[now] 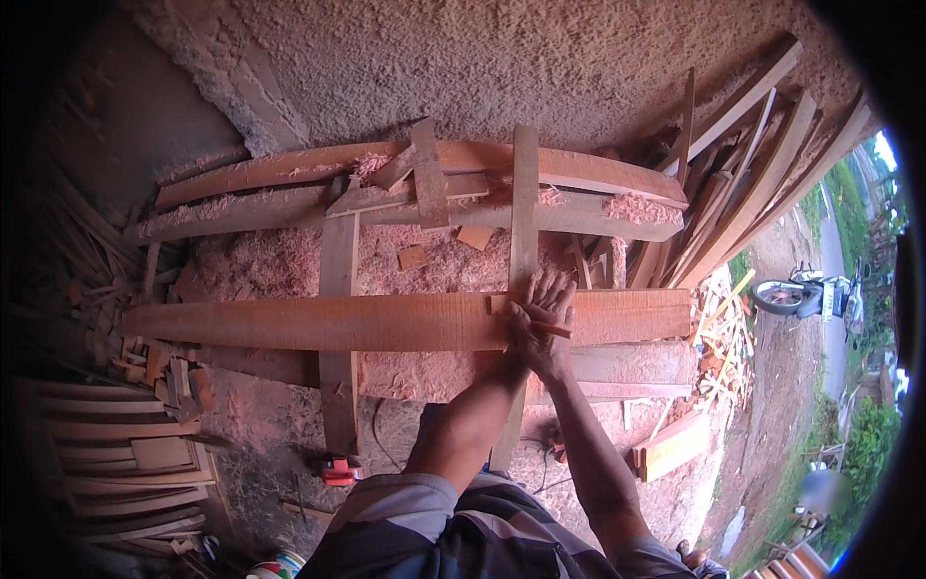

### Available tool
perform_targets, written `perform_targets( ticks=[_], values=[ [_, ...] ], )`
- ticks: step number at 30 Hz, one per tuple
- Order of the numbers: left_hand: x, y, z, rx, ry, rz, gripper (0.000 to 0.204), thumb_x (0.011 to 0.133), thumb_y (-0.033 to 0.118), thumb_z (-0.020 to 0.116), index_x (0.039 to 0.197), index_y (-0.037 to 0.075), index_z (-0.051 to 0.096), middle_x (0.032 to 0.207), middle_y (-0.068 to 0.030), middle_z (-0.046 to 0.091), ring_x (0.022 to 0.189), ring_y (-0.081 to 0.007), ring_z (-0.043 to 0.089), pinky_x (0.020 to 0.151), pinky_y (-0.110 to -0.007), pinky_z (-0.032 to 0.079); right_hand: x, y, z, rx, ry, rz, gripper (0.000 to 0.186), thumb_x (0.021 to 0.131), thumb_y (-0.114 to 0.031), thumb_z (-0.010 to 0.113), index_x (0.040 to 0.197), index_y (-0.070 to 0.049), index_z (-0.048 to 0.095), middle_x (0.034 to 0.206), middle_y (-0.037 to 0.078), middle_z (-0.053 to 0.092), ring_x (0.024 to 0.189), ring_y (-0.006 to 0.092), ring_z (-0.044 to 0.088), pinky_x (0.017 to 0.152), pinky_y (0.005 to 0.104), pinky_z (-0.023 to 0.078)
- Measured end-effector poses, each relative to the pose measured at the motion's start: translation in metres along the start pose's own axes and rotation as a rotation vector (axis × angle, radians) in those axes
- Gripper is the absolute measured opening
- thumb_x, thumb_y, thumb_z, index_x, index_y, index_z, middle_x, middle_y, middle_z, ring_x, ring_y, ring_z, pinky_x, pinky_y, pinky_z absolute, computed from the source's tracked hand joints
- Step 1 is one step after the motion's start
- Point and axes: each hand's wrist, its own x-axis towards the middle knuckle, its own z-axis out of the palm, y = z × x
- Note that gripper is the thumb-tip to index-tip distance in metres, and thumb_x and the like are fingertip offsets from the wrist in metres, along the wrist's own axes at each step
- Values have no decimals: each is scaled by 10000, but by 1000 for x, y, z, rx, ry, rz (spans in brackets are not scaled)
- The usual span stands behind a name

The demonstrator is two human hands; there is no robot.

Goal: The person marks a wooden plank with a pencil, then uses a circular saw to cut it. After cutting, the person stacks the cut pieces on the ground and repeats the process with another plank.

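Observation:
A long reddish-brown plank (405,320) lies crosswise in front of me on wooden supports. Toward its right half my two hands overlap. My left hand (550,292) reaches past the other, its fingers spread over the plank's far edge. My right hand (538,349) crosses close in front, fingers bent around a slim brown stick (552,330), perhaps a pencil. Just left of the fingers, a small flat wood piece (499,304) rests on the plank; whether a hand touches it is hidden.
Behind lie a curved beam (289,168) and a shavings-covered timber (260,216). Cross boards (339,396) run under the plank. A red power tool (338,471) sits on the floor. Long boards (752,183) lean at the right; slatted wood (125,454) stands left. A motorbike (815,294) is outside.

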Motion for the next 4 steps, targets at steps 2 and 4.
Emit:
perform_targets(
  ticks=[2,4],
  values=[
    [-2,6,8,455,73,16,647,1004,404,534,1584,161,379,1670,-108,300,1569,-291,190,1276,-514,92,-3,0,16,-160,31,-99,397,1025,-367,607,1114,2,721,963,186,745,884,312,712,875,409,536],
    [3,3,10,625,3,-4,840,997,573,473,1657,181,131,1718,-76,177,1591,-274,101,1281,-499,66,-5,10,25,-217,28,-208,387,1002,-360,635,1141,-6,712,1003,196,736,932,342,708,901,420,536]
  ],
)
